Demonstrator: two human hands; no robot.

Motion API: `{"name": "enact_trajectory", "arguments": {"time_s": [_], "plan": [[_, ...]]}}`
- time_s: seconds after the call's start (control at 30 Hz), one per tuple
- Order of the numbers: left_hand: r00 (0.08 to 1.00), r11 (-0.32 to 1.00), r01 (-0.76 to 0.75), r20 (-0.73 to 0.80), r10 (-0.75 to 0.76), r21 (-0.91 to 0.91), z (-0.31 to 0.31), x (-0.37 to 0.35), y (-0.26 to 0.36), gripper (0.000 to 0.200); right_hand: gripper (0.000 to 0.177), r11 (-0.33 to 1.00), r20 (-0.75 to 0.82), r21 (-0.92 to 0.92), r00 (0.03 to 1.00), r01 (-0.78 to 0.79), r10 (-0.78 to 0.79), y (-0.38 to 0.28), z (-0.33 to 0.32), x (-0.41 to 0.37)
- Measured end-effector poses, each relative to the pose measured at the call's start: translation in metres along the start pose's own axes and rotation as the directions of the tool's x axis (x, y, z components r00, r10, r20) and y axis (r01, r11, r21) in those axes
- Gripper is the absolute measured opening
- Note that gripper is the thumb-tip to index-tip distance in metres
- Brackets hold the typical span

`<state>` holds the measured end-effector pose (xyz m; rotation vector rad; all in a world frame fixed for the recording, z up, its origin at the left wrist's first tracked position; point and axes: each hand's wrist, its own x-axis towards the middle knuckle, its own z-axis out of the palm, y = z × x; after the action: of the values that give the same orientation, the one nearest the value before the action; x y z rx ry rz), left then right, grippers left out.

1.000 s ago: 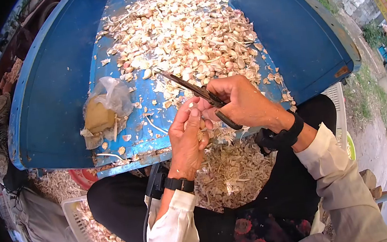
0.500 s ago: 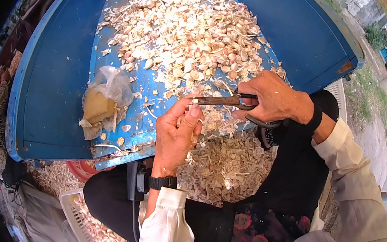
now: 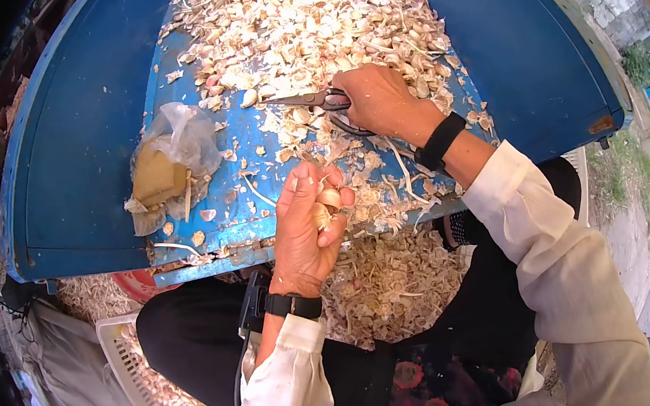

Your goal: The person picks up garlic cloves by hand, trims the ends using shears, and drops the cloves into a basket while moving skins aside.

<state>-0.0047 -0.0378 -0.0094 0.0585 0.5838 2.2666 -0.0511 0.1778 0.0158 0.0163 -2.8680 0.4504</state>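
My left hand (image 3: 304,220) is closed around garlic cloves (image 3: 328,201), which show pale between the thumb and fingers. It is above the near edge of the blue metal tray (image 3: 255,229). Farther out, my right hand (image 3: 388,104) grips a pair of scissors (image 3: 312,101) by the handles, the blades pointing left. The tips lie close to a single clove (image 3: 249,98) at the side of the heap. The heap of garlic cloves and skins (image 3: 319,21) spreads over the tray beyond both hands.
A clear plastic bag (image 3: 185,135) with a tan block (image 3: 158,175) lies left on the tray. Garlic skins (image 3: 389,292) are piled below, between my legs. A white crate (image 3: 121,358) of cloves stands at lower left, near a red basin (image 3: 136,284). Raised blue walls flank the tray.
My right hand has carried the scissors away from the left hand, forward to the heap. The left hand has shifted slightly right and turned, exposing the cloves in it.
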Motion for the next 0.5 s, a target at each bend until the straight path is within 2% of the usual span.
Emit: {"name": "enact_trajectory", "arguments": {"time_s": [0.03,0.1,0.13,0.17,0.2,0.23,0.3,0.33,0.37,0.43,0.47,0.5], "plan": [[1.0,1.0,-0.002,-0.004,0.002,-0.005,-0.002,0.001,-0.002,0.018,0.006,0.995,-0.019,-0.093,0.999,0.046,-0.048,-0.002,0.002,0.001],[0.997,0.998,0.002,-0.074,0.002,0.063,-0.005,0.005,-0.006,0.02,0.009,0.996,0.047,-0.092,0.999,-0.005,0.009,-0.003,-0.005,0.001],[0.997,0.998,0.001,-0.074,0.004,0.06,0.002,0.007,-0.004,0.02,0.012,0.999,0.078,0.013,0.996,-0.032,0.031,-0.006,-0.016,-0.002],[0.991,0.987,0.028,-0.136,-0.006,0.159,0.011,0.007,-0.002,0.021,0.014,0.991,0.113,0.117,0.992,-0.063,0.049,-0.011,-0.026,-0.006],[0.98,0.965,0.064,-0.198,-0.013,0.254,0.016,0.008,-0.001,0.023,0.019,0.986,0.112,0.162,0.994,-0.03,0.012,-0.017,-0.036,-0.013],[0.98,0.966,0.069,-0.196,-0.02,0.248,0.016,0.01,-0.003,0.023,0.019,0.987,0.116,0.156,0.993,-0.036,0.017,-0.026,-0.045,-0.019],[0.982,0.94,0.084,-0.188,-0.022,0.33,0.015,0.014,-0.007,0.026,0.022,0.944,0.204,0.306,0.959,0.126,-0.194,-0.046,-0.06,-0.031],[0.976,0.923,0.13,-0.209,-0.056,0.361,0.011,0.014,-0.007,0.025,0.025,0.932,0.275,0.346,0.938,0.109,-0.212,-0.052,-0.062,-0.034],[0.978,0.923,0.128,-0.203,-0.055,0.363,0.009,0.014,-0.008,0.025,0.025,0.933,0.272,0.343,0.939,0.111,-0.211,-0.051,-0.063,-0.036],[0.995,0.975,0.083,-0.072,-0.07,0.208,0.006,0.01,-0.005,0.026,0.021,0.86,0.155,0.494,0.961,0.125,-0.229,-0.047,-0.061,-0.039],[0.996,0.985,0.088,-0.038,-0.083,0.149,0.014,0.007,-0.001,0.028,0.025,0.781,0.15,0.624,0.984,-0.016,-0.099,-0.044,-0.059,-0.043],[0.996,0.985,0.08,-0.036,-0.076,0.151,0.016,0.005,-0.001,0.028,0.028,0.605,0.133,0.785,0.99,-0.132,0.044,-0.044,-0.059,-0.051]]}}
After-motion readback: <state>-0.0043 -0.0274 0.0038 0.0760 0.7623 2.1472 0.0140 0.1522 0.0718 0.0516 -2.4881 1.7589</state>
